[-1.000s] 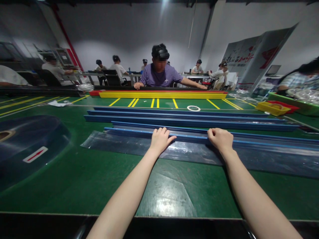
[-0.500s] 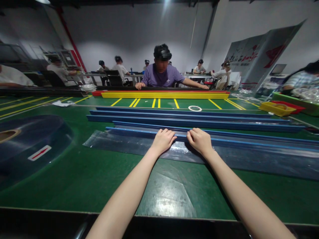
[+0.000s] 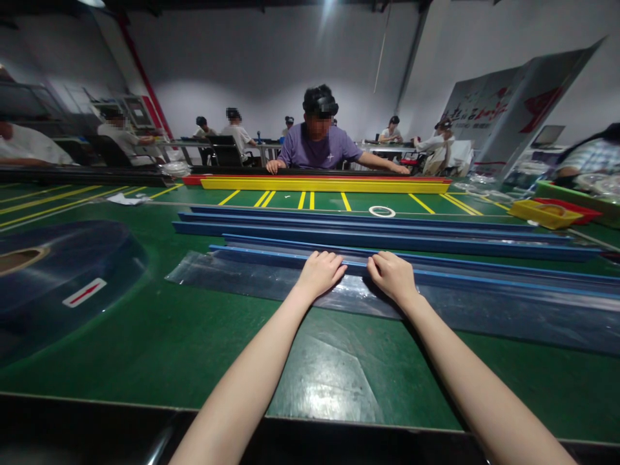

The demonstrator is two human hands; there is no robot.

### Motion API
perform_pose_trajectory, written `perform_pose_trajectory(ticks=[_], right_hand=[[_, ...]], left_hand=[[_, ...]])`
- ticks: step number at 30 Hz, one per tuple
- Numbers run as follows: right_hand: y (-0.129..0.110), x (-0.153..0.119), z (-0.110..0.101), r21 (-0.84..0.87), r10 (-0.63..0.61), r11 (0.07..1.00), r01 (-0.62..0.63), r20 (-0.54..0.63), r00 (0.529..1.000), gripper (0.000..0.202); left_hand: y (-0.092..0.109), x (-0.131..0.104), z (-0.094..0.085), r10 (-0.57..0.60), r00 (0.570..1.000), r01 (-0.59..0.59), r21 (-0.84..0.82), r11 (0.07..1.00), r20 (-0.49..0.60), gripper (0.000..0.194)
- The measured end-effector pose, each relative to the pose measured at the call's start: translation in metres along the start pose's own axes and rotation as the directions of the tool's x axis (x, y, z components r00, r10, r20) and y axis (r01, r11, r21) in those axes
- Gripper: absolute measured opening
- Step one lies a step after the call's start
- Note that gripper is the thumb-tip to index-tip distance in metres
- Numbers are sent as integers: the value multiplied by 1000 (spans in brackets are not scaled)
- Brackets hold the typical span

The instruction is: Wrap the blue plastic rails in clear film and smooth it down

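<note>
A long blue strip (image 3: 271,256) with raised edges lies across the green table, clear plastic film (image 3: 232,276) along its near side. On its near edge rests my left hand (image 3: 321,274), fingers curled over the blue rim. My right hand (image 3: 391,274) is a short way to the right, its fingers bent onto the same rim. Both hands grip the strip's edge; their fingertips are partly hidden. Shiny film shows between the wrists.
More blue strips (image 3: 300,235) lie just beyond. A roll of clear film (image 3: 111,258) stands at the left. Farther back are a white ring (image 3: 382,211), yellow strips (image 3: 324,185), a yellow tray (image 3: 542,214) and a person in purple (image 3: 324,148) with both hands on black strips.
The whole view has shifted slightly, so things appear a little farther right. Both hands keep the same places on the blue strip's edge.
</note>
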State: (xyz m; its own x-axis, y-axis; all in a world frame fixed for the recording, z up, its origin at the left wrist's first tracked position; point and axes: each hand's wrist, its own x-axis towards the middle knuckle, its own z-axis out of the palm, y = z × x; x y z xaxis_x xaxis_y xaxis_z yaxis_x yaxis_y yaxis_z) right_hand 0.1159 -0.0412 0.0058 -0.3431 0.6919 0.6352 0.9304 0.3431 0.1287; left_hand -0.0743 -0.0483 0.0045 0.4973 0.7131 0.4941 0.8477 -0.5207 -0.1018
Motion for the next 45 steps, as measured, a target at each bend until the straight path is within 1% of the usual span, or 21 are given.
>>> perform_pose_trajectory(ticks=[3,6,9,12,15,18,20,22,27,30,33,38,41,45], right_hand=[[0,0,0,4,-5,1000,5,-7,1000,39],[0,0,0,12,-5,1000,5,-5,1000,39],[-1,0,0,21,3,1000,-3,-2,1000,39],[-2,1,-1,27,17,999,-17,-6,1000,37],[-3,3,-2,42,26,999,-25,-20,999,37],[-4,4,-4,60,34,998,-32,-34,999,37],[-5,4,-6,71,45,997,-43,-35,998,37],[-5,5,-7,86,64,994,-61,-29,998,37],[-7,12,-7,111,97,989,-94,-24,995,37],[-12,18,-6,96,90,991,-90,4,996,37],[-23,24,-3,86,69,994,-74,59,996,38],[-38,31,4,101,48,993,-66,174,984,38],[-38,35,7,67,77,993,-93,213,974,42],[-36,38,9,21,110,993,-118,230,967,47]], left_hand=[[-1,0,0,-32,999,32,13,999,-4,34],[-4,-1,-1,-94,996,94,20,995,7,40],[-12,-3,-4,-164,986,163,19,986,25,46],[-23,-5,-8,-207,977,207,12,978,48,49],[-31,-5,-11,-204,974,205,-2,979,95,48],[-34,-7,-14,-162,978,165,-10,986,133,45],[-36,-10,-15,-150,980,150,13,989,133,43],[-40,-15,-17,-165,979,160,55,986,120,40],[-60,-30,-19,-204,974,192,114,975,100,40],[-72,-37,-21,-222,971,211,121,970,87,41],[-77,-40,-22,-241,967,230,125,965,80,42],[-75,-42,-20,-259,964,249,142,958,55,41],[-74,-43,-18,-262,964,255,143,956,37,41],[-74,-46,-17,-252,968,249,121,961,14,39]])
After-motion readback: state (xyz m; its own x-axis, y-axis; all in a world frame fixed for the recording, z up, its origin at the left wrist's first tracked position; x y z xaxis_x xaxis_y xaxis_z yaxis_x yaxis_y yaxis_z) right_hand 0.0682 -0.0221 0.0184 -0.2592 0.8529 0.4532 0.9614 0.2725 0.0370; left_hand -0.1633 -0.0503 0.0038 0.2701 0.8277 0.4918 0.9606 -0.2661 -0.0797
